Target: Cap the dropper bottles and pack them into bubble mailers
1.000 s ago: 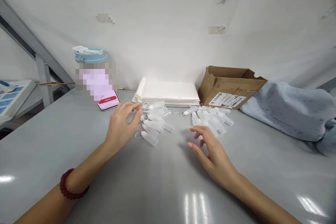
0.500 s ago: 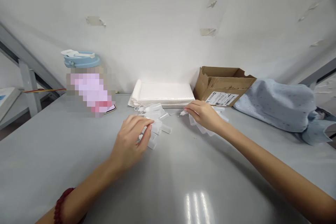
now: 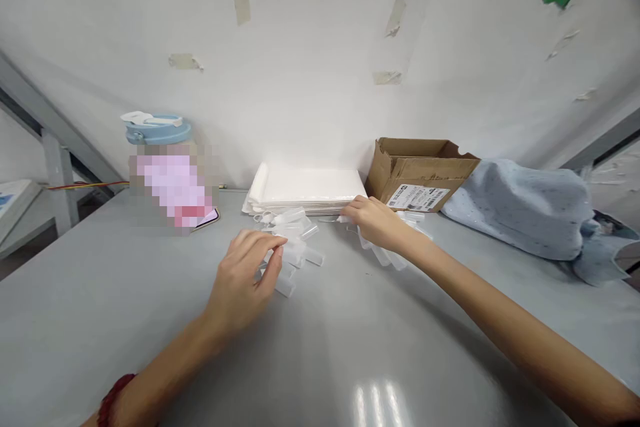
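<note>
We face a whitish wall [image 3: 310, 107], beige tape strips [image 3: 241, 3], a glossy grey tabletop [image 3: 280, 360] reflecting light, slanting grey metal beams [image 3: 30, 103].

We curve our left hand [image 3: 245, 277], thumb and forefinger close together; our left forearm [image 3: 177, 350] slants up behind it. Our right hand [image 3: 377, 223] reaches farther forward, palm down; our right forearm [image 3: 505, 323] stretches diagonally.

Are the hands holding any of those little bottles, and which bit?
The right hand is over a small bottle, by its tip end, but whether it grips can't be told. No hold is clear in the left hand.
</note>
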Demonstrator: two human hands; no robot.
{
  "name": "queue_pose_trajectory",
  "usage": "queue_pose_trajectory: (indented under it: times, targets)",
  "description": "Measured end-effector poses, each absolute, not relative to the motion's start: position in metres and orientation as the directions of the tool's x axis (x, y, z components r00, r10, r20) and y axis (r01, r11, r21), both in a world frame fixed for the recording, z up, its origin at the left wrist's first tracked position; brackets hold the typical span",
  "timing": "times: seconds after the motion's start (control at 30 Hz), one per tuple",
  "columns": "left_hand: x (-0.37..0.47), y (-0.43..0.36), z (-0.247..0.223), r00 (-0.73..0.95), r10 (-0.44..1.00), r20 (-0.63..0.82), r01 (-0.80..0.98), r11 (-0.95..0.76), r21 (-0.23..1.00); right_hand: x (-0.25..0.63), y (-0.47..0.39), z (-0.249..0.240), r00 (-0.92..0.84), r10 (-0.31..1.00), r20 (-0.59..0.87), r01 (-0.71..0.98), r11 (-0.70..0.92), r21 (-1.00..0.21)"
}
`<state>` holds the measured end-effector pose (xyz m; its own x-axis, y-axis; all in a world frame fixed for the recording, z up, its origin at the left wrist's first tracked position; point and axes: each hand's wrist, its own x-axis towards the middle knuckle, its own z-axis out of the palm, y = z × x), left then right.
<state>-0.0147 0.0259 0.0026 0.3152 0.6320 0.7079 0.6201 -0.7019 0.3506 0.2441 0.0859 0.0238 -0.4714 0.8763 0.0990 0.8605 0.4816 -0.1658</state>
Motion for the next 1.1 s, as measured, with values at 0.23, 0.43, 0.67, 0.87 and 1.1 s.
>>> queue_pose_trajectory:
  times: [0.23,0.43,0.67,0.87,1.1]
  targets:
    - [-0.010,0.018,0.004,0.325,0.739,0.591,0.566,-0.652,0.505,0.245,0.014,0.029,-0.405,0.895,0.185,0.743,0.440,-0.505]
    - [0.001,0.002,0.005,0.449,0.822,0.350,0.498,-0.556,0.666,0.235,-0.037,0.013,-0.373,0.920,0.120,0.484,0.303,-0.821]
    - [0.006,-0.001,0.010,0.443,0.869,0.222,0.530,-0.454,0.716,0.233,-0.043,0.013,-0.376,0.920,0.108,0.378,0.258,-0.889]
    - [0.009,-0.005,0.011,0.435,0.870,0.232,0.488,-0.445,0.751,0.231,-0.048,0.012,-0.363,0.914,0.180,0.484,0.350,-0.802]
    - [0.012,-0.010,0.014,0.464,0.836,0.293,0.413,-0.496,0.764,0.225,-0.051,0.009,-0.437,0.882,0.178,0.480,0.396,-0.783]
